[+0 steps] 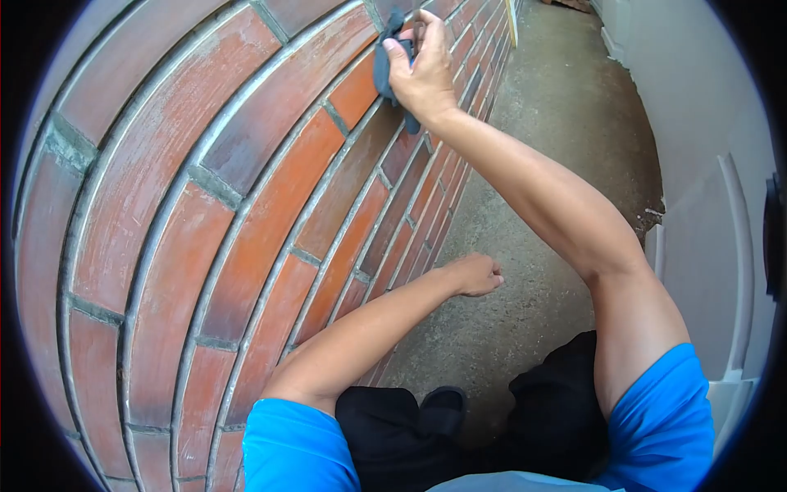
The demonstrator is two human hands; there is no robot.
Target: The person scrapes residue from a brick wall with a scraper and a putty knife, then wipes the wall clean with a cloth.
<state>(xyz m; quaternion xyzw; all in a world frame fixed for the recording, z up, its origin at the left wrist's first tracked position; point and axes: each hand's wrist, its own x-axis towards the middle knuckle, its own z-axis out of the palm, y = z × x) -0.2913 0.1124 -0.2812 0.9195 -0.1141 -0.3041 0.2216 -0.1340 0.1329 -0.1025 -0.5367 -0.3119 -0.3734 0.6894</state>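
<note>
My right hand (426,72) is closed on a dark grey-blue cloth (383,72) and presses it against the upper part of the brick wall (270,213). A loose end of the cloth hangs below the fingers. Orange, red and brownish bricks with grey mortar joints make up the wall, some with whitish smears. My left hand (475,275) hangs low over the floor, just right of the wall, its fingers curled in. Whether anything is inside those fingers is hidden.
A concrete floor (566,115) runs away as a narrow passage between the brick wall and a pale grey-white wall (705,123) on the right. My dark shoe (443,410) and black-clad knees are at the bottom. A dark object (773,238) sits at the right edge.
</note>
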